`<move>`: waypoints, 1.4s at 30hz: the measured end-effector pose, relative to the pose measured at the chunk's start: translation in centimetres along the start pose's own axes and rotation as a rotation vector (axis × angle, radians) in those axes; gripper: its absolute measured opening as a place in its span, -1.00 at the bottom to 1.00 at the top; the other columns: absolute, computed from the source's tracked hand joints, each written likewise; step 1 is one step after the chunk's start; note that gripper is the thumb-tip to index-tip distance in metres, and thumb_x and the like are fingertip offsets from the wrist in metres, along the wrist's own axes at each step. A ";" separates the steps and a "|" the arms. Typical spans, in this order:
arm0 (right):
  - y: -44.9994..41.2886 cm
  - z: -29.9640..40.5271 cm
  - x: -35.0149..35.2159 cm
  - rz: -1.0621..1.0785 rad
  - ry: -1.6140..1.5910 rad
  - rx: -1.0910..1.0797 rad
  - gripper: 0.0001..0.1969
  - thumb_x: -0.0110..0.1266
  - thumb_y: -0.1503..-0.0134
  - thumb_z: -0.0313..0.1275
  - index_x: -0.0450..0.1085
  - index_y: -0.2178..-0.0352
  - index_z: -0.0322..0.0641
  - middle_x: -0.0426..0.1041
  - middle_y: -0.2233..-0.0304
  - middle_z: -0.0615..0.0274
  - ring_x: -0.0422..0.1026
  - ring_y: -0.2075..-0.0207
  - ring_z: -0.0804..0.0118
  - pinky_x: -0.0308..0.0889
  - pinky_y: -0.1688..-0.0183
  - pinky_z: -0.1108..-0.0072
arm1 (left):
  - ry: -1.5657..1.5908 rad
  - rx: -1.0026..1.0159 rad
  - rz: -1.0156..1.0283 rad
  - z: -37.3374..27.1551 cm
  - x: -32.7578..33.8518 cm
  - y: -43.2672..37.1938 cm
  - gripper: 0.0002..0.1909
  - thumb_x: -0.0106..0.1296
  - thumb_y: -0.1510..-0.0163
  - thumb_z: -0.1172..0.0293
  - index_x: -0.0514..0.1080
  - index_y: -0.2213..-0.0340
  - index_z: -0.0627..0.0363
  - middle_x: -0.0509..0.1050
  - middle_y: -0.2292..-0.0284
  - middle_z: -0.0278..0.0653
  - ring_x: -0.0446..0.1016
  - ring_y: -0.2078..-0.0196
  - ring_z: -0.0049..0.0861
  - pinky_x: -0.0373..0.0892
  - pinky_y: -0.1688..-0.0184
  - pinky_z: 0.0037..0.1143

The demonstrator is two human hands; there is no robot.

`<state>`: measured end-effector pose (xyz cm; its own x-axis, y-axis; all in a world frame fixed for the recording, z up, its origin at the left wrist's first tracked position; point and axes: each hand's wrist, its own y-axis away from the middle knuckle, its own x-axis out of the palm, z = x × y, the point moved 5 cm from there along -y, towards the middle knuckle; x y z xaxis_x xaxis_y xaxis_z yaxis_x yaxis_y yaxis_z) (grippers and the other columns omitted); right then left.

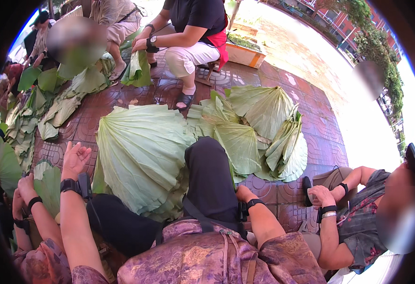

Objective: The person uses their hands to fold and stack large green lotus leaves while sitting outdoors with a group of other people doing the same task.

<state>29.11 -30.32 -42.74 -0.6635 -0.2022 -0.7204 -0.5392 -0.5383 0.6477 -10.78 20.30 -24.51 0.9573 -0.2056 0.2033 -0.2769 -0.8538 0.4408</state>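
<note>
A large stack of folded lotus leaves (pixel 143 152) lies between my knees, its pale ribbed underside facing up. Raised beyond my left knee, my left hand (pixel 76 159) has its palm up and its fingers apart and a little curled, with nothing in it. My right hand (pixel 245 193) is low beside my right knee, fingers curled. A thin green leaf edge (pixel 233 173) runs down towards it along the knee; whether the fingers grip it is hidden. Past that knee, more folded lotus leaves (pixel 260 131) are heaped on the paving.
A person (pixel 196 35) sits opposite on a low stool, holding a folded leaf (pixel 138 69). Another person (pixel 356 213) sits close on my right; hands (pixel 26 191) of someone on my left hold a leaf. Leaf piles (pixel 65 103) line the tiled paving. A planter box (pixel 246 53) stands behind.
</note>
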 end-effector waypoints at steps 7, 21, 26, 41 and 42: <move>-1.6 -14.6 4.7 -0.040 0.043 -0.143 -0.58 0.08 0.14 -0.19 0.41 0.44 -0.47 0.42 0.41 -0.22 0.41 0.26 -0.05 0.30 0.25 0.36 | 0.421 0.018 0.234 -0.1 8.8 0.3 -0.93 -0.05 -0.01 0.38 0.29 0.47 0.05 0.40 0.58 -0.32 0.45 0.36 -0.30 0.35 0.22 -0.32; -3.6 -4.7 3.9 0.097 0.165 -0.310 -0.70 -0.23 -0.13 -0.42 0.24 0.10 -0.28 0.37 0.15 0.23 0.34 0.17 0.36 0.24 0.14 0.58 | -1.683 0.527 0.266 13.2 12.3 10.0 -0.37 0.10 0.18 0.30 0.20 0.00 -0.30 -0.08 -0.14 -0.11 -0.17 -0.20 -0.12 -0.08 -0.14 -0.24; -4.5 -13.4 5.0 -0.056 -0.194 -0.279 -0.68 -0.14 -0.03 -0.30 0.34 0.19 -0.18 0.40 0.19 0.07 0.35 0.13 0.12 0.29 0.17 0.44 | -1.737 0.439 0.472 14.6 15.9 9.5 -0.21 0.11 0.17 0.26 0.01 -0.10 -0.28 -0.32 -0.18 -0.05 -0.31 -0.22 -0.06 0.01 -0.10 -0.19; 2.9 -6.6 -7.0 -0.710 -0.370 0.243 -0.73 -0.05 0.22 -0.51 0.37 0.39 -0.33 0.41 0.49 -0.15 0.40 0.39 -0.10 0.28 0.29 0.33 | -1.687 0.554 0.441 15.0 14.1 8.6 -0.19 0.17 0.26 0.26 0.09 -0.07 -0.19 -0.25 -0.17 -0.01 -0.21 -0.19 0.06 0.10 -0.09 -0.27; 2.9 -6.5 -6.7 -0.705 -0.376 0.244 -0.73 -0.05 0.22 -0.51 0.37 0.39 -0.33 0.41 0.49 -0.15 0.40 0.39 -0.10 0.28 0.29 0.33 | -1.667 0.564 0.433 15.0 13.7 8.6 -0.20 0.17 0.26 0.27 0.10 -0.07 -0.17 -0.24 -0.17 0.00 -0.20 -0.18 0.07 0.10 -0.08 -0.26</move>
<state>35.34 -35.82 -37.62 -0.2340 0.4258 -0.8741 -0.9614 -0.2351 0.1428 1.18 3.00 -31.10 0.0013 -0.3419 -0.9397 -0.7831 -0.5848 0.2117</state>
